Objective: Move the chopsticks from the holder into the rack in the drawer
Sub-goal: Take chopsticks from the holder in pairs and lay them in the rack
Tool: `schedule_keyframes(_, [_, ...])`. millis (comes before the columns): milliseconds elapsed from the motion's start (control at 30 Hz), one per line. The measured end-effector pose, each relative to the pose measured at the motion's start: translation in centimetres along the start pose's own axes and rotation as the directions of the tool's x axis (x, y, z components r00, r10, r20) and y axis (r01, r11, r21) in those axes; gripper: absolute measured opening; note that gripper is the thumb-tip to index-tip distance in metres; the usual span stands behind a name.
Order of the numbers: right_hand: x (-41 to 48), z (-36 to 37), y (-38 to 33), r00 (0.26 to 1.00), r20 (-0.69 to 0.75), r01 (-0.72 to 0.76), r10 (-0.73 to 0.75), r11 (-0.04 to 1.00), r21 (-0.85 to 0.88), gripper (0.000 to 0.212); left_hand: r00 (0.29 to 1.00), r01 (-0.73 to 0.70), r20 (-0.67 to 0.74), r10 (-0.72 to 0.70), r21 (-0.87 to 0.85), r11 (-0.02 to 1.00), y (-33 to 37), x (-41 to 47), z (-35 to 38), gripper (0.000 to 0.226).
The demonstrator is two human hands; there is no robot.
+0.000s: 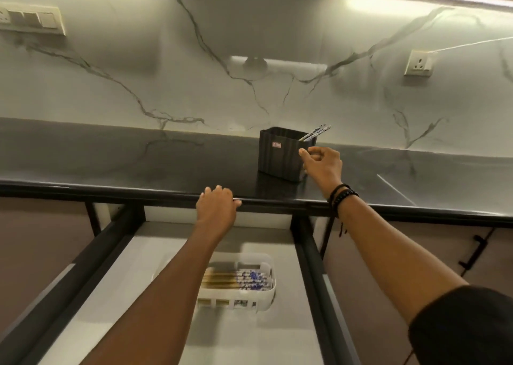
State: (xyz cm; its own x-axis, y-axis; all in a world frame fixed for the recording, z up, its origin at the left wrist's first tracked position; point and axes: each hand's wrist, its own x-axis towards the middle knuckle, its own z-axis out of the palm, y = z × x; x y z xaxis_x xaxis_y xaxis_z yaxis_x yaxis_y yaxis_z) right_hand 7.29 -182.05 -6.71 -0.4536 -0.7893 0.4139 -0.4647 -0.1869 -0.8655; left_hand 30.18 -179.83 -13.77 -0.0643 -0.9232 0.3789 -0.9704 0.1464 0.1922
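A black ribbed holder [279, 156] stands on the dark countertop near the wall. A few blue-and-white chopsticks [316, 133] lean out of its right corner. My right hand [323, 164] hovers at the holder's right front corner, just below those chopsticks, with thumb and fingers loosely curled and nothing in them. My left hand [218, 205] rests over the countertop's front edge with its fingers curled on it. Below, in the open drawer, a white plastic rack [265, 292] holds several chopsticks [236, 280] lying flat, partly hidden by my left forearm.
The open drawer [311, 253] has black side rails and a pale floor. The dark countertop [138, 164] runs along a marble wall with a socket [418, 62] at the right and a switch plate [33, 20] at the left. A closed cabinet front with a black handle [474, 253] sits right.
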Motion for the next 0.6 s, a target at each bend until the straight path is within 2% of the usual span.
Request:
schedule_keyframes(67, [2.3,0.0,-0.1,0.997,-0.054,-0.059,0.059,0.998,-0.006,0.048,1.0,0.006,0.028,-0.007,0.044,0.999,0.4,1.1,-0.9,0.035])
schedule_keyframes(133, [4.4,0.3,0.0,0.988,-0.047,-0.146,0.147,0.989,0.02,0.059,0.998,-0.017,0.056,0.012,0.09,0.996,0.4,1.8,-1.5,0.033])
schedule_keyframes(200, [6.3,0.7,0.2,0.97,0.025,-0.244,0.243,0.963,0.118,0.068,0.997,-0.032,0.077,0.023,0.117,0.993,0.3,2.4,-1.8,0.033])
schedule_keyframes(267, [7.9,0.9,0.1,0.949,0.127,-0.312,0.289,0.921,0.232,0.068,0.994,-0.034,0.108,0.018,0.149,0.988,0.4,2.7,-1.9,0.034])
schedule_keyframes(400, [10.0,1.2,-0.2,0.916,0.269,-0.393,0.298,0.797,0.459,0.072,0.985,-0.032,0.174,0.003,0.166,0.986,0.6,3.5,-2.5,0.035])
schedule_keyframes(533, [11.6,1.4,-0.4,0.916,0.278,-0.4,0.288,0.704,0.587,0.076,0.972,-0.038,0.235,-0.01,0.195,0.98,1.0,4.2,-3.0,0.038])
schedule_keyframes(600, [12.0,1.4,-0.8,0.928,0.277,-0.371,0.25,0.694,0.617,0.073,0.966,-0.039,0.26,-0.013,0.197,0.98,1.2,4.6,-3.2,0.038])
